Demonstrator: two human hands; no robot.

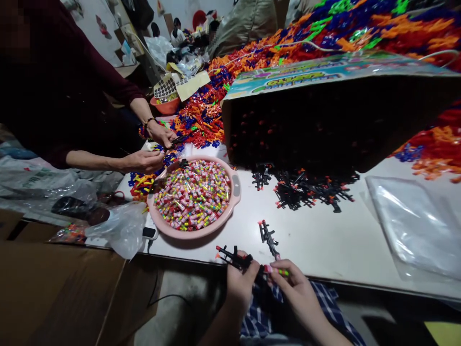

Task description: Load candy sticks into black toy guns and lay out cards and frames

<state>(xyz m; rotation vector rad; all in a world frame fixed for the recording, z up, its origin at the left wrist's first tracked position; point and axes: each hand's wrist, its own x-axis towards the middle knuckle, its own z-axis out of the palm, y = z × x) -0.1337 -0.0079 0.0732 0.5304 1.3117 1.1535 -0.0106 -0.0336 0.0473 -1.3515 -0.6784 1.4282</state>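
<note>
My left hand [240,284] is closed around a black toy gun [234,258] with a red-orange tip, held at the table's near edge. In the fingers of my right hand [296,283] is a small pink and yellow-green tube [283,272], its pink end meeting the rear of that gun. Just beyond my hands, a second toy gun [267,238] lies on the white table, with a pinkish piece at its near end. A pink basin [173,230] to the left holds many similar small tubes [196,197].
A large cardboard box [273,81] lies open on its side, black toy guns [302,190] spilling from it. Clear plastic bags [414,226] lie at right. Piles of colourful plastic pieces [396,29] fill the back. At left, a co-worker's hands [144,161] handle small parts.
</note>
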